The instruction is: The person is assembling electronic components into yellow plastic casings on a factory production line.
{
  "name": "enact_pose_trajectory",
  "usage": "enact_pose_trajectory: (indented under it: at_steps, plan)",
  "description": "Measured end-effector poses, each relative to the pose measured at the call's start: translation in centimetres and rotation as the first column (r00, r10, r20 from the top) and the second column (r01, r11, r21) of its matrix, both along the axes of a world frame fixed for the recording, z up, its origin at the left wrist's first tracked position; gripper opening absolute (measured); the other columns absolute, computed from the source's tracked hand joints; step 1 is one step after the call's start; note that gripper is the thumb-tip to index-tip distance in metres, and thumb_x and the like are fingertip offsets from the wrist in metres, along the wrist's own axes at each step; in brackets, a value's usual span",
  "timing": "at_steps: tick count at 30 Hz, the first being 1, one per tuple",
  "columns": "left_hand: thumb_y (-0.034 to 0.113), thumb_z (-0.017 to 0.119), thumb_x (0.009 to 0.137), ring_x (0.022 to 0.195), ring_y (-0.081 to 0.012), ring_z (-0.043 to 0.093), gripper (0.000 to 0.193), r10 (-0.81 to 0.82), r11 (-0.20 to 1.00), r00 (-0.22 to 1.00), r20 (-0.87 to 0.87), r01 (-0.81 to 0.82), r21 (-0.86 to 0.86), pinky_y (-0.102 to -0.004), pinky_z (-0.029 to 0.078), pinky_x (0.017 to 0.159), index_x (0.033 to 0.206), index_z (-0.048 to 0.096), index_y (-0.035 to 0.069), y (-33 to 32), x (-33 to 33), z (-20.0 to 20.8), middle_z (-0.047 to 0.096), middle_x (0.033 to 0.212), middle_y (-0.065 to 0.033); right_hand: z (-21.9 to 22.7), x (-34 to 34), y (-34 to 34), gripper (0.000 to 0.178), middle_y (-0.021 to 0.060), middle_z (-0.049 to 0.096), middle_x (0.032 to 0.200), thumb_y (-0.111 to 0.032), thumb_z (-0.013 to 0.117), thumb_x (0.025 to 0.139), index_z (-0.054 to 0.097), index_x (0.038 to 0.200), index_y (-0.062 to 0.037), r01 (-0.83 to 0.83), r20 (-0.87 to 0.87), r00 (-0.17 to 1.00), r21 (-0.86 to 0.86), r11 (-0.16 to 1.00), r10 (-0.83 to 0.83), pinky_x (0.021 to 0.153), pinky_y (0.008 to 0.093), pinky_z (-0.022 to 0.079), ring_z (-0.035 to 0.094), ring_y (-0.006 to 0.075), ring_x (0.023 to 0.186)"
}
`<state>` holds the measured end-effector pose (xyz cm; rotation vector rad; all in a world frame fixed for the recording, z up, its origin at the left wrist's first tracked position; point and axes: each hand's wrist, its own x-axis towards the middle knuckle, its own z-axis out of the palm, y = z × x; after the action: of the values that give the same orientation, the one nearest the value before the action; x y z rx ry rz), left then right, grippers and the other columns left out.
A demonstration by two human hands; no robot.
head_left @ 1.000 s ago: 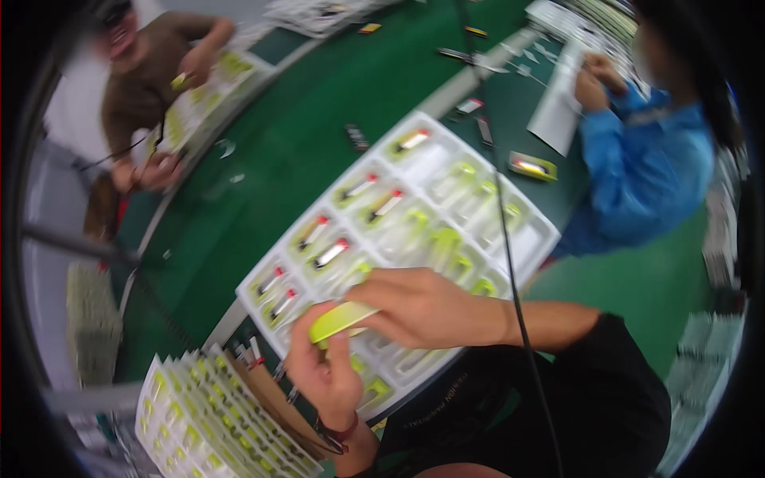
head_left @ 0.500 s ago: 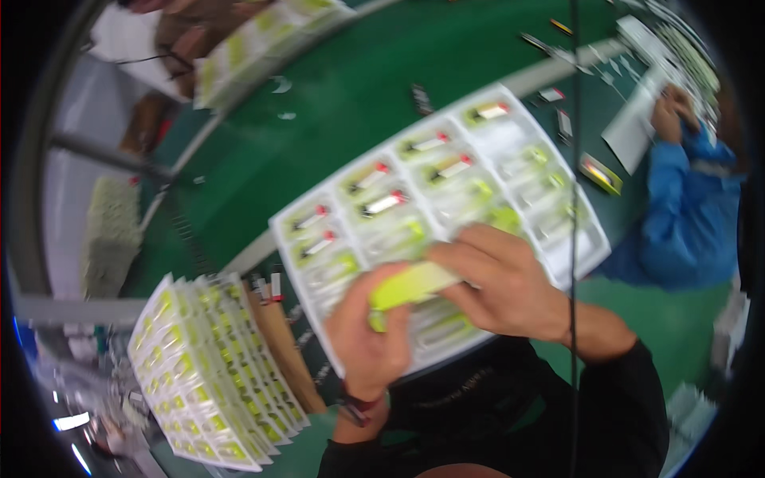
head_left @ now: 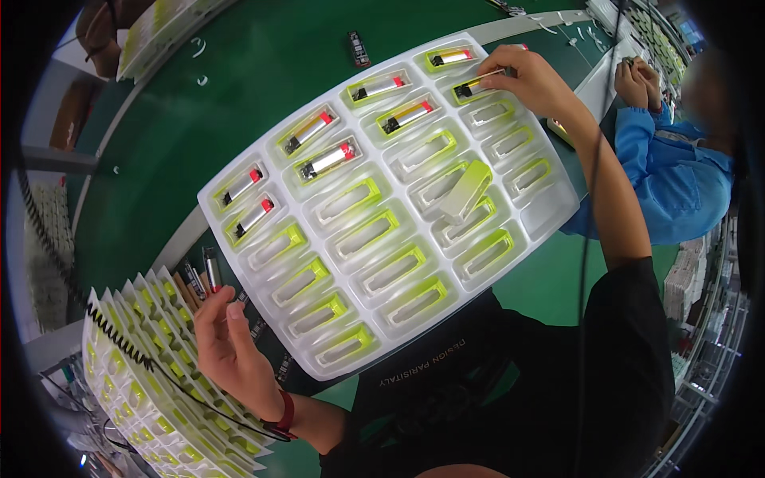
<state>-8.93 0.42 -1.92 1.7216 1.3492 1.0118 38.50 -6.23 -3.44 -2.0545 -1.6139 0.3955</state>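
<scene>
A white plastic tray (head_left: 374, 179) with moulded compartments lies tilted in front of me, holding yellow-green casings (head_left: 410, 307). Several at the far side carry a silver cell (head_left: 331, 162) with black and red ends. At the tray's far right, my right hand (head_left: 522, 76) has its fingers closed on a casing with a cell (head_left: 476, 88) sitting in its compartment. One loose casing (head_left: 470, 191) lies slanted over others. Beyond the tray's left edge, my left hand (head_left: 231, 342) is empty with thumb and fingers apart, its fingertips close to a loose cell (head_left: 210, 267).
Stacked trays of green casings (head_left: 151, 374) stand at lower left, with a coiled black cable (head_left: 119, 338) across them. A dark small part (head_left: 358, 49) lies on the green bench (head_left: 239, 103). A co-worker in a blue sleeve (head_left: 653, 175) sits at right.
My hands have parted from the casing they held together. The right has gone to the tray's far right, where a casing now fills a bare compartment; the left has moved left.
</scene>
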Motion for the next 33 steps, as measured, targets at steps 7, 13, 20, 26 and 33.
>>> enact_pose_trajectory:
  at_steps: [7, 13, 20, 26, 33]
  plan:
    - [0.003, 0.061, 0.090, 0.085, -0.0146, 0.059, 0.017, -0.089, 0.989, 0.985, -0.144, 0.105, 0.101, -0.0258, 0.046, 0.070, 0.106, 0.067, -0.001, 2.1, 0.3, -0.1, 0.065, 0.101, -0.0098, -2.2, 1.0, 0.9, 0.017, 0.0085, 0.057, 0.094, -0.017, 0.071, 0.082, 0.075, 0.097, -0.0102, -0.056, 0.269, 0.963, 0.105, 0.993, 0.026, 0.083, 0.0367, 0.044, 0.054, 0.0268, 0.092]
    - [0.004, 0.066, 0.085, 0.085, -0.0206, 0.059, 0.021, -0.097, 0.975, 0.962, -0.257, 0.143, 0.168, -0.0290, 0.046, 0.070, 0.106, 0.067, 0.002, 3.5, -0.3, -0.7, 0.065, 0.100, -0.0109, -0.3, -1.3, 2.0, 0.038, 0.0114, 0.058, 0.101, -0.026, 0.075, 0.078, 0.069, 0.113, -0.0125, -0.127, 0.448, 0.894, 0.224, 0.966, 0.014, 0.086, 0.0390, 0.043, 0.053, 0.0294, 0.098]
    - [0.007, 0.072, 0.077, 0.092, -0.0284, 0.057, 0.029, -0.167, 0.935, 0.878, -0.448, 0.285, 0.211, -0.0360, 0.045, 0.081, 0.105, 0.069, 0.007, 4.3, 0.3, -1.5, 0.065, 0.105, -0.0076, 0.3, -11.2, 15.4, 0.045, 0.0223, 0.067, 0.097, -0.048, 0.068, 0.080, 0.074, 0.088, -0.0041, 0.066, 0.548, 0.831, 0.067, 0.996, -0.092, 0.098, 0.0425, 0.035, 0.056, 0.0370, 0.104]
    - [0.009, 0.076, 0.073, 0.088, -0.0281, 0.055, 0.031, -0.220, 0.927, 0.820, -0.528, 0.345, 0.149, -0.0364, 0.046, 0.080, 0.103, 0.070, 0.007, 4.6, 1.3, -1.3, 0.065, 0.101, -0.0078, 1.1, -14.3, 18.6, 0.038, 0.0196, 0.066, 0.070, -0.033, 0.068, 0.084, 0.067, 0.084, 0.0048, 0.125, 0.260, 0.962, -0.137, 0.983, -0.086, 0.061, 0.0380, 0.049, 0.061, 0.0379, 0.064]
    - [0.007, 0.079, 0.069, 0.086, -0.0277, 0.055, 0.031, -0.271, 0.901, 0.837, -0.476, 0.395, 0.181, -0.0354, 0.046, 0.077, 0.099, 0.069, 0.005, 5.2, 1.9, -1.3, 0.061, 0.093, -0.0082, 2.3, -18.4, 11.0, 0.038, 0.0156, 0.067, 0.088, -0.026, 0.038, 0.096, 0.059, 0.105, 0.0045, -0.114, -0.970, -0.218, 0.133, 0.985, 0.106, 0.064, 0.0313, 0.051, 0.066, 0.0231, 0.072]
